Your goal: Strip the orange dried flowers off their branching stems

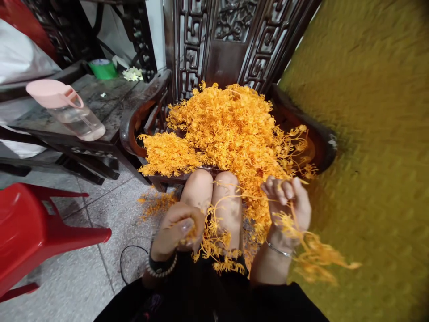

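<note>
Head view: big orange pile (228, 129) of thin sprigs heaped on the seat of a dark carved chair (321, 138), spilling off the front edge toward the person's bare knees (214, 192). Left hand (176, 230), below and left of the pile, has its fingers curled shut round a small clump of sprigs (221, 266) that hangs across the lap; black and beaded bands on that wrist. Right hand (288, 201), just below the pile's right front edge, is pinched closed on a bunch of strands (315, 255) trailing down-right, motion-blurred. Hands are apart, knees between them. Left of the pile: dark side table (110, 107) with a pink-lidded clear bottle (65, 109), green roll (103, 68) behind it. Far below-left of the pile: red plastic stool (36, 228) on grey tiles. Right of the pile: mustard-yellow surface (368, 134), blurred.
</note>
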`<state>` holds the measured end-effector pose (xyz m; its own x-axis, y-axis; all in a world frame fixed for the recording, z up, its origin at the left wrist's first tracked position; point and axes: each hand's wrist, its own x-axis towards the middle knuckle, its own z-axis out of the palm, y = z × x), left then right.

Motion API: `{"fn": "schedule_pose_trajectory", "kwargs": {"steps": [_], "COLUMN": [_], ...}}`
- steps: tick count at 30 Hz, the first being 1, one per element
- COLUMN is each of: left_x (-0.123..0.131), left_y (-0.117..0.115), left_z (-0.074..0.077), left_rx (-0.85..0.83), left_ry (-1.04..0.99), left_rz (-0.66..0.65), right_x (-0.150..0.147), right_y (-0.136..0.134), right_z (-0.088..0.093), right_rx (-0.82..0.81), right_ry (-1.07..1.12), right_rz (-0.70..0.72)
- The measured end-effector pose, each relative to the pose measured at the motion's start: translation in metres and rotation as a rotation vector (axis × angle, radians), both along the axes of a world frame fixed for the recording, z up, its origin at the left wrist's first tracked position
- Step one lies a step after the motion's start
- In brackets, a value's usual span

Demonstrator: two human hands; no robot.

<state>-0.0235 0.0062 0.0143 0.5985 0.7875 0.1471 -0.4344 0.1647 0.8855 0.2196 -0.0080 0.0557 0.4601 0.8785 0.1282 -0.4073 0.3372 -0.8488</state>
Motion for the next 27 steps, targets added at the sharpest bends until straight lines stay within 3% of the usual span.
{"fn": "schedule_pose_trajectory", "kwargs": {"steps": [5,8,16,22,24,27], "left_x": [0.048,0.063,0.083,0.089,0.092,0.094], "left_y": [-0.013,-0.018,-0.018,-0.016,-0.017,-0.021], "left_z": [0.003,0.005,-0.009,-0.008,-0.012,-0.022], "left_rx": [-0.179,-0.202,-0.286,0.176,0.194,0.245], "left_ry": [-0.284,-0.224,0.044,0.274,0.311,0.317], "left_rz": [-0.348,-0.385,-0.089,0.125,0.225,0.435], "right_x": [-0.033,-0.037,-0.051,-0.063,-0.067,-0.068], "right_y": [0.010,0.008,0.006,0.007,0.010,0.014], "right_z": [-0.004,-0.001,-0.001,-0.015,-0.019,-0.019], "right_rx": [-0.020,0.002,-0.002,-0.066,-0.059,0.021], "right_ry": [0.021,0.027,-0.040,-0.130,-0.127,-0.178], "right_rz": [0.075,0.040,0.044,0.012,-0.091,-0.438]}}
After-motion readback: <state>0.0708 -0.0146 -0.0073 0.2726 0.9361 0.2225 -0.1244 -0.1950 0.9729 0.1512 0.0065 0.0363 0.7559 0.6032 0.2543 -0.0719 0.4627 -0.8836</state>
